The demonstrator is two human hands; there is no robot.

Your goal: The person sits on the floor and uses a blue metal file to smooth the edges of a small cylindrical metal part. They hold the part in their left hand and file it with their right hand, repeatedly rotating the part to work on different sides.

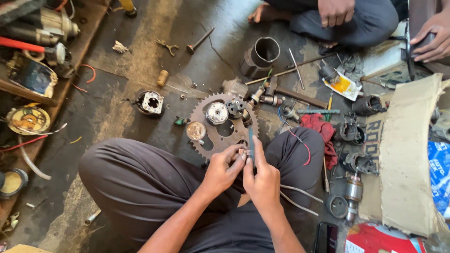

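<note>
Your left hand [224,168] is closed, fingertips pinching a small metal part [243,153] just above your lap; can't tell exactly what the part is. Your right hand [263,180] is wrapped round a thin blue-green tool [251,143], its shaft standing up past your fingers & its lower end meeting the small part. Both hands touch, over your crossed legs in dark trousers [140,182]. Two pale wires [300,197] trail off your right knee, w/ a red wire [304,147] lying on it. Just beyond the hands, on the concrete floor [140,56], lies a big toothed sprocket [220,129] carrying a round silver part [217,113], a dark gear-like piece [235,107] & a copper-coloured disc [196,131]. Left of it sits a small black motor housing [150,103]. To your right: a red rag [318,125], dark motor casings [350,132], an armature [352,194] & a slab of cardboard [408,154]. Farther off stand a dark metal cylinder sleeve [262,55], loose rods [296,68] & a valve [199,41]. At the far edge another person sits, one hand [335,11] on a knee, and a further hand [429,40] shows at top right.
</note>
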